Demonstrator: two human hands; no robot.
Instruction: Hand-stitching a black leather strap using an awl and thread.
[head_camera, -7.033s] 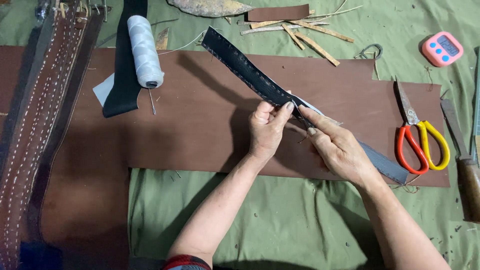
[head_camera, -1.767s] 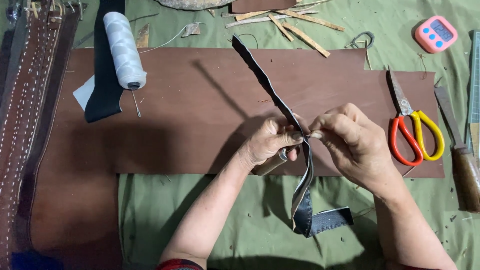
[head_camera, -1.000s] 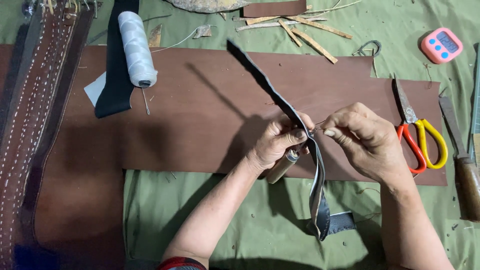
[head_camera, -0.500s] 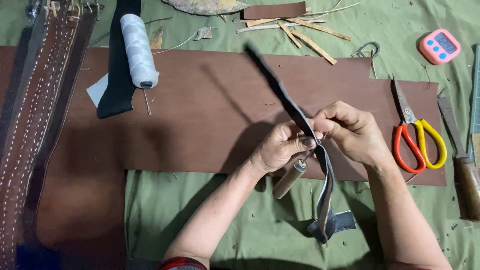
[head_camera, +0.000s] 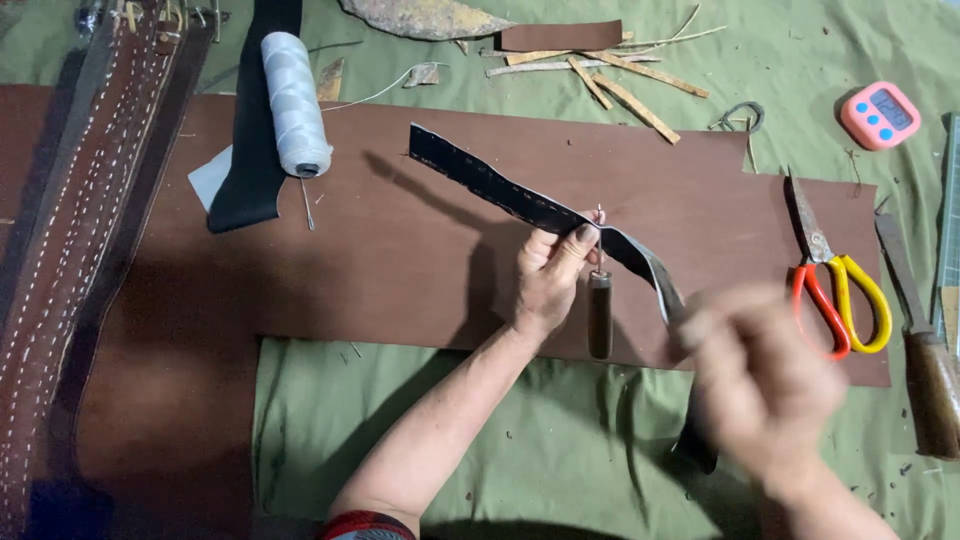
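Observation:
My left hand (head_camera: 550, 275) pinches a long black leather strap (head_camera: 480, 175) between thumb and fingers and holds it above the brown leather sheet (head_camera: 400, 230). The strap runs from the upper left down to the lower right. An awl with a dark wooden handle (head_camera: 600, 315) hangs at the pinch point, its metal tip poking up just above the strap. My right hand (head_camera: 760, 390) is motion-blurred at the lower right, close to the strap's lower part. Its fingers are too smeared to read, and I cannot tell whether it holds anything.
A white thread spool (head_camera: 295, 100) lies on a black strip (head_camera: 250, 150) at the upper left. Stitched brown belts (head_camera: 70, 220) run down the left side. Red-and-yellow scissors (head_camera: 835, 290), a wooden-handled knife (head_camera: 925, 370), a pink timer (head_camera: 878, 113) and leather scraps (head_camera: 600, 75) lie on the green cloth.
My right hand has left the pinch point and swung down to the right, now blurred. The strap's upper end has dropped lower and flatter. The awl now hangs straight down.

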